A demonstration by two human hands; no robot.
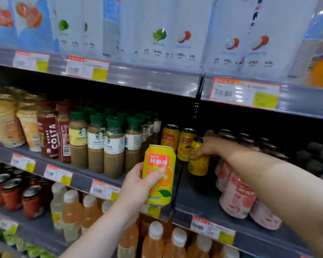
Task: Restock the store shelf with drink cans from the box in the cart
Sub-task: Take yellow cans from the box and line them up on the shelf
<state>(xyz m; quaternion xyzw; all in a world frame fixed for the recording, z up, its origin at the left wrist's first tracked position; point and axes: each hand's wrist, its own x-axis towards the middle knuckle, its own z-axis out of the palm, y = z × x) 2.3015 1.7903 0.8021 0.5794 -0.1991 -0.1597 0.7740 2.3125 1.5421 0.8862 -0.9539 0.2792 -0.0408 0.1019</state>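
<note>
Yellow orange-drink can [159, 170]: upright in my left hand [138, 185], fingers wrapped round it, just in front of the shelf [194, 198] edge. Second can [199, 165]: stood on the shelf, gripped near its top by my right hand [210, 147]. Behind it stood two matching cans [186, 144], between coffee bottles [96, 144] and pink cans [237, 194].

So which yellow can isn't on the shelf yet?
The can in the left hand, held before the shelf edge; the other three are on the shelf, one in the grip of the right hand.
</note>
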